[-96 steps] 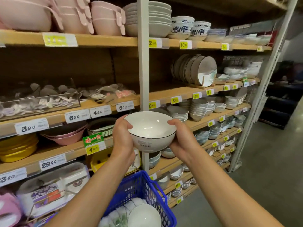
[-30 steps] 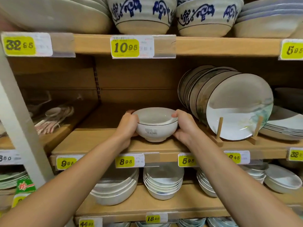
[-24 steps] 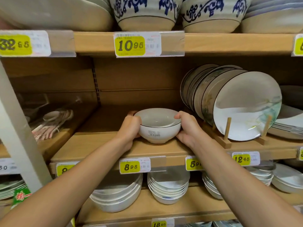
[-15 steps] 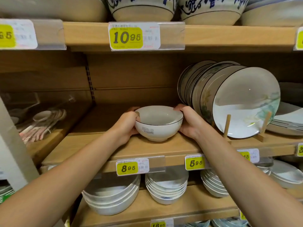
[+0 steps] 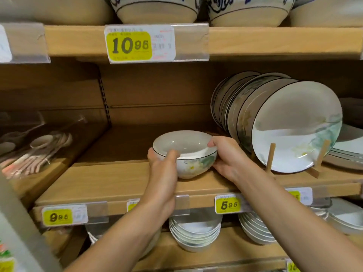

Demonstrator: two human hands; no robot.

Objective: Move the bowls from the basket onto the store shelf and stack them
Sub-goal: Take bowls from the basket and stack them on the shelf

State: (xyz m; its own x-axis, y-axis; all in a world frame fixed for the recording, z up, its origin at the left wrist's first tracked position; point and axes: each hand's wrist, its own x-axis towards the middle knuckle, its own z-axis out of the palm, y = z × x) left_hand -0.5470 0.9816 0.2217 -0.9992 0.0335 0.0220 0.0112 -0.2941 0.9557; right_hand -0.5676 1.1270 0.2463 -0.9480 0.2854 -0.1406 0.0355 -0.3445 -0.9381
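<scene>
Cut off at frame top: top-row bowls (image 5: 157, 10). One price tag (image 5: 132, 205) is half hidden behind the left wrist. The white bowl (image 5: 188, 152), black rim and floral print, is on the wooden shelf (image 5: 110, 181). Its near-left wall is covered by the left hand (image 5: 163, 173); can't tell if the foot sits flat. Standing plates (image 5: 294, 126) are at its 3 o'clock. Left grip is clamped on the bowl at 8 o'clock, thumb over the rim. The right hand (image 5: 225, 156) is clamped at 3 o'clock, thumb on the rim. Both forearms reach in from 6 o'clock.

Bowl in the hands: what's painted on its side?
A pale yellow flower with green leaves on the white bowl, head view.
</scene>
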